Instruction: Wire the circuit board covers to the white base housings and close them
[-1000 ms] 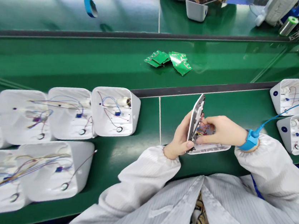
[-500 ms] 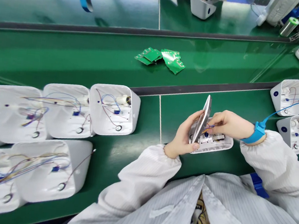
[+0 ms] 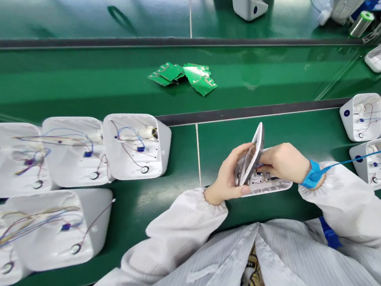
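Note:
My left hand (image 3: 230, 175) grips a flat panel (image 3: 253, 155) with a white rim, its thumb at the lower edge and its fingers behind. The panel stands tilted over the left end of a white plastic housing (image 3: 275, 188) on the green bench. My right hand (image 3: 283, 162) is closed, its fingers reaching down between panel and housing. Its fingertips are partly hidden behind the panel's edge, where thin coloured wires showed in the pinch a moment ago. Small parts and wires lie inside the housing. A blue strap (image 3: 313, 174) with a cord circles my right wrist.
Several open white housings (image 3: 135, 148) with loose wires stand on the left. More housings (image 3: 363, 117) stand at the right. Green circuit boards (image 3: 199, 77) lie on the strip ahead. Across it are a white shell (image 3: 249, 5) near another person's hand and a solder spool (image 3: 361, 24).
The view has shifted slightly. My right hand has turned over and its fingers reach deeper behind the panel, covering the coloured wires. My left hand keeps the panel tilted.

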Motion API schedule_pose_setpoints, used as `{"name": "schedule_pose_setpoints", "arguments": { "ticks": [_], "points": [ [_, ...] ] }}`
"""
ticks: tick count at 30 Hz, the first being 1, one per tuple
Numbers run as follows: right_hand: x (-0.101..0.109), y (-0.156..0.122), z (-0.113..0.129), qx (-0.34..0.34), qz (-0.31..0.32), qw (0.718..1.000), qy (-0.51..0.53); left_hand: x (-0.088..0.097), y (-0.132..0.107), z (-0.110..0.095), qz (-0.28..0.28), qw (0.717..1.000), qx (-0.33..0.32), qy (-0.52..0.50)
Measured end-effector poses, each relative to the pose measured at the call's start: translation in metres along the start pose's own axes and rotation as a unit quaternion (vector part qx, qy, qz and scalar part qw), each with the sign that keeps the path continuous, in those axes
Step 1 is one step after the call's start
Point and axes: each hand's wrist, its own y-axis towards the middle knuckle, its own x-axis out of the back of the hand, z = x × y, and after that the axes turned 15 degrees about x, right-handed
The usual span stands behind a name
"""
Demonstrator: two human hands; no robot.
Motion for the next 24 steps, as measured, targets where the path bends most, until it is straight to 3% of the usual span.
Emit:
{"name": "schedule_pose_setpoints", "arguments": {
  "ticks": [4,10,13,17,22,24],
  "points": [
    [-0.01,-0.006,-0.006,0.031,-0.029,0.994,-0.103,-0.002,-0.005,0.004,-0.01,1.0,0.004,0.005],
    [-0.016,-0.011,-0.002,-0.082,-0.061,0.987,-0.123,-0.008,-0.005,-0.004,-0.018,0.995,-0.03,0.089],
    [-0.017,-0.009,0.0,-0.118,-0.054,0.988,-0.08,-0.009,-0.007,-0.018,-0.02,0.97,-0.049,0.239],
    [-0.013,-0.008,-0.008,-0.12,-0.054,0.991,-0.012,-0.009,-0.012,-0.033,0.012,0.906,-0.038,0.421],
    [0.015,-0.037,-0.037,-0.01,-0.007,0.981,0.192,-0.009,-0.016,-0.035,0.051,0.859,-0.012,0.509],
    [0.023,-0.057,-0.044,-0.044,-0.055,0.965,0.251,-0.009,-0.016,-0.035,0.069,0.845,0.011,0.53]
  ]
}}
